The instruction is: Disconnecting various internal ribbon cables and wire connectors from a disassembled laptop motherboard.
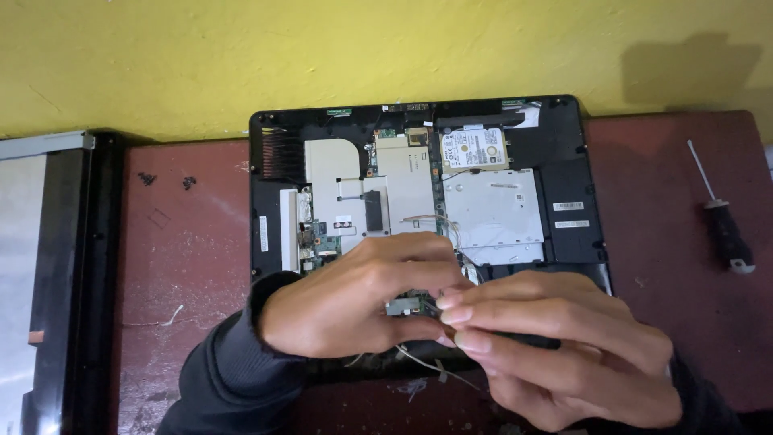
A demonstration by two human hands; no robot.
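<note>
Left hand (354,298) and right hand (555,350) pinch a small grey module (405,306) with thin wires (427,366) over the opened laptop base (419,185); screwdriver (722,216) lies right of them.

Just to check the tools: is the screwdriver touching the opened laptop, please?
Apart. The head view shows bare table between the screwdriver and the laptop.
</note>
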